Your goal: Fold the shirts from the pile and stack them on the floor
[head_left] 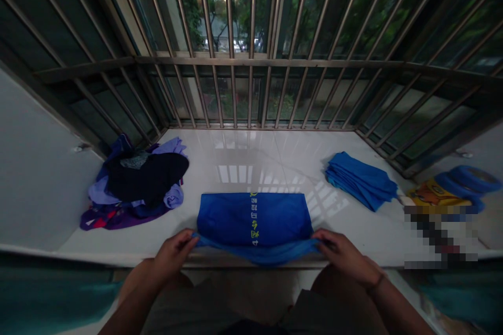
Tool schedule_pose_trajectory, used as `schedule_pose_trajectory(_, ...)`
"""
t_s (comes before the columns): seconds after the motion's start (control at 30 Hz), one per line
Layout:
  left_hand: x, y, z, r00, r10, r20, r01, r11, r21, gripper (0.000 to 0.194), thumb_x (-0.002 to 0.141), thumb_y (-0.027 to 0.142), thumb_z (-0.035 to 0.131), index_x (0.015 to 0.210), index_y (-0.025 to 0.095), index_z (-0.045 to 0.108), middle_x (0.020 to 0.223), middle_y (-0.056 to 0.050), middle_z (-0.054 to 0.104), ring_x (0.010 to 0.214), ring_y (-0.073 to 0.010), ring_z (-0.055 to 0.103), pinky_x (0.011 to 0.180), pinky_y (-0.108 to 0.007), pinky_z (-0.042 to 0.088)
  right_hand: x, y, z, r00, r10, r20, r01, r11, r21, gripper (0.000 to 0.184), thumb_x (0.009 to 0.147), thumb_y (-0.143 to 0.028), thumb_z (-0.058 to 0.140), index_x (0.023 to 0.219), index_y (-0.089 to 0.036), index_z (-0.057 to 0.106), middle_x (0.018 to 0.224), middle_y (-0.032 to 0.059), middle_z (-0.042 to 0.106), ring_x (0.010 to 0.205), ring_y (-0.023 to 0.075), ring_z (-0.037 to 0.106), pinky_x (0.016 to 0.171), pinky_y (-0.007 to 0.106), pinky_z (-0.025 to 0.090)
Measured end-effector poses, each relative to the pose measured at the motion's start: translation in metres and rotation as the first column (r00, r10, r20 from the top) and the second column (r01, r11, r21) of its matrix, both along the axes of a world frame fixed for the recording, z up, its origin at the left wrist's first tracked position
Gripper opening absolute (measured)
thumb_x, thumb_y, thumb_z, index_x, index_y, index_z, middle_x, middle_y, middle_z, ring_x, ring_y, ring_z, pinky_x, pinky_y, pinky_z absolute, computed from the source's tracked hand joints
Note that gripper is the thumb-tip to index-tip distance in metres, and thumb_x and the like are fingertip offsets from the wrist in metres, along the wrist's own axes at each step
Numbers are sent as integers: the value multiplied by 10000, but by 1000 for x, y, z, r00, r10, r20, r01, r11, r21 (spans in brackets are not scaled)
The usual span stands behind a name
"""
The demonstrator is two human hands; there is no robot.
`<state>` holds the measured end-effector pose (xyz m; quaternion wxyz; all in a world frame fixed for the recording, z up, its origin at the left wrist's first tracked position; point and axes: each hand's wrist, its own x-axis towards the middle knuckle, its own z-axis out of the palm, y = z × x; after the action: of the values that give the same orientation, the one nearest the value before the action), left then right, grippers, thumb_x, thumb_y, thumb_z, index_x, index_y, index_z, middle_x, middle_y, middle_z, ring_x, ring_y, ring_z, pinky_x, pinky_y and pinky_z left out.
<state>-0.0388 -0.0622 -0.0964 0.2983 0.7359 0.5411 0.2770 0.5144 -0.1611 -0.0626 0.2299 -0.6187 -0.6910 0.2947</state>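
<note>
A blue cloth (227,217) with white and yellow printed lettering lies partly flat at the front of the white ledge. Its near edge is lifted and sags over the ledge's front. At that edge's left corner, my left hand (175,251) pinches the fabric between thumb and fingers. My right hand (341,252) grips the right corner in the same way, so the edge hangs between both hands. Further right rests a stack of folded blue cloth (359,178), apart from my hands.
A heap of dark and purple clothes (147,178) sits on the left of the white tiled ledge (259,159). At the right stands a blue and yellow container (444,191), beside a blurred-out patch. Metal window bars (251,63) close off the back.
</note>
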Motion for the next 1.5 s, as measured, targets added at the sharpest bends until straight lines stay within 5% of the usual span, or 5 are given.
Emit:
schedule_pose_trajectory(0.23, 34, 37, 8, 949, 313, -22, -309, 946, 99, 480, 951, 664, 647, 1151, 236, 729, 907, -37, 781, 838, -279, 768, 772, -379, 615, -14, 28, -19, 822, -563, 85, 551, 825, 126, 615, 1015, -706, 470, 1227, -187, 723, 1096, 138, 782, 893, 271, 764, 863, 405, 615)
schedule_pose_trajectory(0.53, 34, 20, -23, 929, -157, -336, 305, 839, 451, 276, 1114, 394, 587, 1238, 309, 819, 1397, -89, 794, 1245, -319, 767, 1072, -513, 629, -65, -2, -47, 844, -465, 266, 390, 874, 290, 633, 1048, -599, 571, 1493, -151, 613, 1337, 197, 729, 1224, 367, 703, 1110, 505, 564)
schedule_pose_trajectory(0.97, 33, 15, -21, 995, -34, -99, 64, 943, 325, 338, 1076, 445, 649, 1339, 264, 761, 1474, -122, 738, 1381, -312, 698, 1193, -535, 573, 11, 43, 27, 571, -767, 292, 750, 632, 196, 497, 989, -494, 516, 1200, -135, 787, 997, 197, 812, 927, 344, 772, 787, 387, 540)
schedule_pose_trajectory(1.23, 42, 12, -15, 986, -27, -167, 80, 945, 317, 307, 1062, 428, 660, 1297, 272, 781, 1404, -110, 778, 1328, -323, 722, 1181, -529, 559, -157, 83, 48, 933, -63, 353, -79, 923, 376, 313, 1099, -204, 505, 1293, -185, 751, 1163, 125, 770, 1059, 251, 736, 976, 362, 576)
schedule_pose_trajectory(1.5, 42, 12, -13, 990, -29, -137, 69, 952, 298, 294, 1073, 394, 627, 1289, 264, 778, 1392, -108, 779, 1307, -304, 721, 1157, -505, 556, -244, 56, 12, 833, 376, 405, -490, 842, 225, 580, 916, -359, 910, 1435, -228, 687, 1338, 100, 723, 1212, 300, 685, 1029, 436, 582)
